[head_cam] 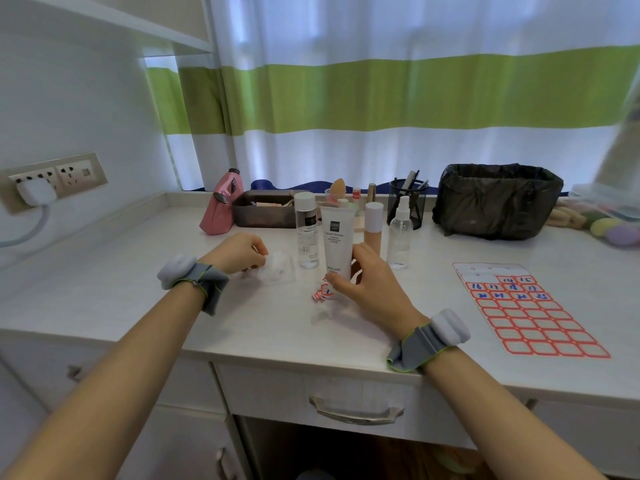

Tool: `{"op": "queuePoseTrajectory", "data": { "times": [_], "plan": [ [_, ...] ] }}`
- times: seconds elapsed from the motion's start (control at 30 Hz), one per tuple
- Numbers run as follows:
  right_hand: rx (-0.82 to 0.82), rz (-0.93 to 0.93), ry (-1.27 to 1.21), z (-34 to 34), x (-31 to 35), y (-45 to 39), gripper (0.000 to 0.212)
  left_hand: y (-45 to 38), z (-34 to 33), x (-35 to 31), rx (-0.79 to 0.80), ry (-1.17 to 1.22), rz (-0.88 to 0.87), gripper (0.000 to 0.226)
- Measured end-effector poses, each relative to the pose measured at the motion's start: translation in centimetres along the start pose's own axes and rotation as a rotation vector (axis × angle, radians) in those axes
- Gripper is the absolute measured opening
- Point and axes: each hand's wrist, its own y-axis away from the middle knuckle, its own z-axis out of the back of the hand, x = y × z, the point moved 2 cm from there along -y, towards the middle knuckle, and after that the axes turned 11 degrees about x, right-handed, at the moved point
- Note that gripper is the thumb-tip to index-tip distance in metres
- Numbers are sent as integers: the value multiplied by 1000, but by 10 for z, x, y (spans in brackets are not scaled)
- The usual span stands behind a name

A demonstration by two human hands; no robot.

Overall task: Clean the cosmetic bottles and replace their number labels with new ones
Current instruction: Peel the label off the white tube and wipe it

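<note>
Four bottles (337, 237) crowd between pink pouch (220, 209) and bin (495, 200).

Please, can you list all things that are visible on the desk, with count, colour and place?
facial cleanser tube: 1, white, centre, upright
clear bottle: 1, white cap, left of tube
beige bottle: 1, white cap, right of tube
spray bottle: 1, clear, further right
label sheet: 1, red-bordered, right
peeled labels: few, red-white, at tube's base
pouch: 1, pink, back
bin bag: 1, black, back right
left hand: holds white wipe
right hand: grips tube
</note>
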Motion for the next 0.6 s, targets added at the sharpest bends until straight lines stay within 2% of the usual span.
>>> {"op": "queuePoseTrajectory", "data": {
  "times": [0.17, 0.37, 0.6],
  "plan": [
    [-5, 7, 10, 0, -1, 0, 35, -2, -4, -2, -60, -17, -1, 15],
    [-2, 9, 12, -1, -1, -1, 35, -2, 1, -3, 32, 23, 52, 13],
    [0, 10, 8, -1, 0, 0, 34, 0, -3, 1, -34, -38, -21, 10]
  ]
}}
